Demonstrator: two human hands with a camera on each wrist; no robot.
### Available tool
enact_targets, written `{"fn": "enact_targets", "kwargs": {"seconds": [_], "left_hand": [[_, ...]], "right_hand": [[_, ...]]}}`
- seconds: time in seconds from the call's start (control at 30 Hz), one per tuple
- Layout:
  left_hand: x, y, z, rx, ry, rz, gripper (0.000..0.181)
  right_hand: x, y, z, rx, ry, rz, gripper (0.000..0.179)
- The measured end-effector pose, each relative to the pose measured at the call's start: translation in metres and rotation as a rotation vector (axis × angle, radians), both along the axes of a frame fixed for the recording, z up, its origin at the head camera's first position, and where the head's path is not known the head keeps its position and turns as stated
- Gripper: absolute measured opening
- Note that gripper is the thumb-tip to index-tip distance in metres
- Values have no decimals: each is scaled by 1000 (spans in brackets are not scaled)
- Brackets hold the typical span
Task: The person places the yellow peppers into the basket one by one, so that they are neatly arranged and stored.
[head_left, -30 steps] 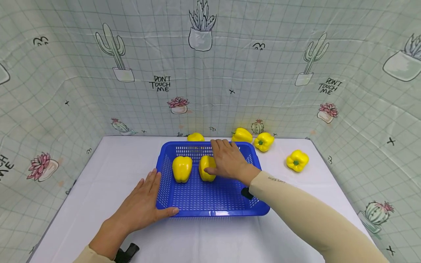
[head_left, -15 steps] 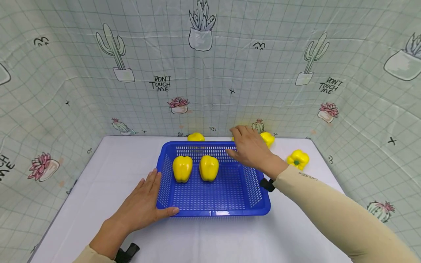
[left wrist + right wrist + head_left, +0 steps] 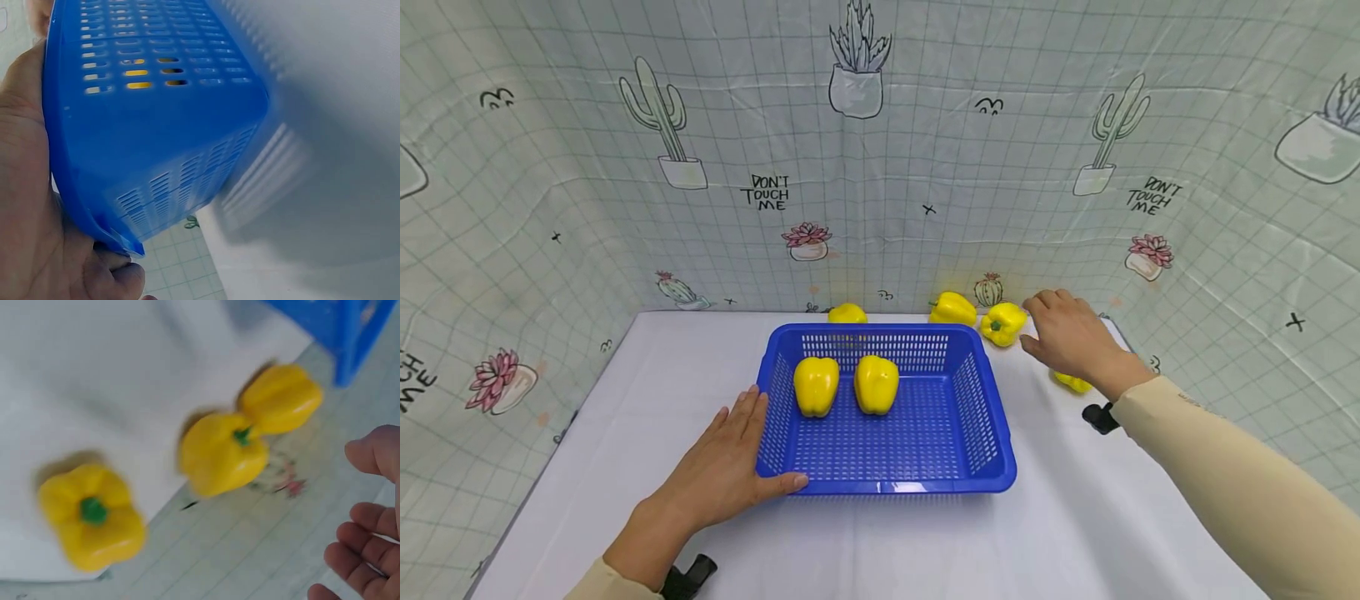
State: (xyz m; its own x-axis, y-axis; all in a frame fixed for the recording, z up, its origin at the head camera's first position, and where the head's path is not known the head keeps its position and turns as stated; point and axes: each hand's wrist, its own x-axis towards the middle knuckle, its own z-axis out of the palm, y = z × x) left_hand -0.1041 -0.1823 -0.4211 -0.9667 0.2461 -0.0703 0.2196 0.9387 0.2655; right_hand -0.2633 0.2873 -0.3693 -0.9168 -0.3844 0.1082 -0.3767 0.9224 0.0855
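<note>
My left hand [image 3: 718, 462] rests against the left side of a blue plastic basket [image 3: 880, 485], fingers extended and thumb over the front rim. Seen from the left wrist, the palm touches the basket's corner [image 3: 156, 125]. Inside lie a yellow bell pepper [image 3: 816, 387] and a second yellow bell pepper [image 3: 876, 384], side by side. My right hand [image 3: 1071, 337] hovers right of the basket with loosely bent fingers, holding nothing. Beneath it, a yellow bell pepper [image 3: 1072, 382] is mostly hidden; the right wrist view shows this green-stemmed pepper [image 3: 92, 515] apart from the fingers.
Behind the basket's right corner sit two yellow bell peppers, one pepper [image 3: 952, 308] beside another pepper [image 3: 1003, 323]. A further pepper [image 3: 847, 313] is partly hidden behind the back rim. A cactus-print cloth [image 3: 880, 167] surrounds the white table [image 3: 685, 367].
My right hand has moved from above the pepper inside the basket, over the back right corner, to above the rightmost pepper on the table. The left hand and basket have stayed put.
</note>
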Motion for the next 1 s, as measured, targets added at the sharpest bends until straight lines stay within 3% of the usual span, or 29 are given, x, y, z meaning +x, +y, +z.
{"fn": "enact_targets", "kwargs": {"seconds": [0.1,0.33,0.53,0.77,1.0], "left_hand": [[0,-1,1,-3,-5,0,133],[0,-2,1,5,-14,-3,134],[-1,-1,1,7,-19,-1,132],[0,-1,0,10,-18,-4,131],[0,-1,-1,5,-18,-1,132]], "right_hand": [[-2,23,-10,60,-29,10,61],[0,66,-34,200,-33,118,70],[0,89,-54,300,-52,135,65],[1,101,-70,318,-57,120,56],[-2,98,-76,300,-12,100,45]]}}
